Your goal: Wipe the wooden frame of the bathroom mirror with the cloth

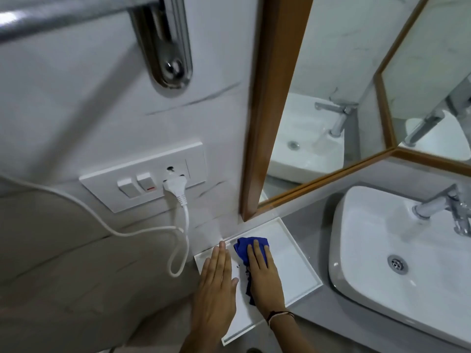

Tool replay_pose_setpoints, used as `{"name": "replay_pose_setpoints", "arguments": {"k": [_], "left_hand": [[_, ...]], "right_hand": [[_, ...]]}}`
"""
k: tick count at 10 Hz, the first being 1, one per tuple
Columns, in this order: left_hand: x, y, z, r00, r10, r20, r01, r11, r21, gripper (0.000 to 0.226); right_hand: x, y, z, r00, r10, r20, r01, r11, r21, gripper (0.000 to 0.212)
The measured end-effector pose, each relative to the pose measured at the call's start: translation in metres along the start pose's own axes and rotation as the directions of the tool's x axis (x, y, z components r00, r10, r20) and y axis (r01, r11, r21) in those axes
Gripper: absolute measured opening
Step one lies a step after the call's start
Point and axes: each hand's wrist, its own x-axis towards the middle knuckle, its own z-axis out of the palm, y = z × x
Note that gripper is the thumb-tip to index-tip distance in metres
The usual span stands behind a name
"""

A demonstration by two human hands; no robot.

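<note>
A blue cloth lies bunched in a white tray on the grey counter. My right hand rests flat on top of the cloth, fingers stretched forward, pressing it onto the tray. My left hand lies flat beside it on the tray's left edge, fingers together and extended, holding nothing. The mirror's wooden frame rises just above and behind the tray, its lower left corner ending a short way above the tray's far rim. A second framed mirror panel meets it at the right.
A white basin with a chrome tap sits right of the tray. On the left wall are a switch plate, a white plug with a looping cable, and a chrome towel-rail bracket overhead.
</note>
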Motion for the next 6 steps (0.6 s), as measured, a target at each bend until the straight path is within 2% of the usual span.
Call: {"name": "replay_pose_setpoints", "arguments": {"k": [2, 3, 4, 5, 6], "left_hand": [[-0.007, -0.012, 0.037, 0.983, 0.035, 0.18, -0.043, 0.998, 0.042, 0.079], [-0.009, -0.011, 0.046, 0.98, 0.023, 0.198, -0.028, 0.999, 0.023, 0.084], [-0.005, -0.016, 0.053, 0.958, 0.049, 0.282, -0.056, 0.998, 0.017, 0.086], [-0.006, -0.016, 0.049, 0.947, 0.043, 0.319, -0.046, 0.999, 0.003, 0.088], [0.003, -0.016, 0.044, 0.989, 0.03, 0.146, -0.027, 0.999, -0.027, 0.074]], "right_hand": [[-0.014, 0.025, 0.045, 0.992, 0.062, 0.11, -0.068, 0.996, 0.05, 0.065], [-0.011, 0.027, 0.046, 0.996, 0.055, 0.067, -0.06, 0.995, 0.077, 0.072], [-0.027, 0.021, 0.048, 0.992, 0.03, 0.126, -0.022, 0.997, -0.071, 0.067], [-0.038, 0.015, 0.042, 0.993, 0.022, 0.115, -0.008, 0.993, -0.121, 0.068], [-0.041, 0.0, 0.021, 0.989, -0.023, 0.144, 0.037, 0.995, -0.097, 0.076]]}}
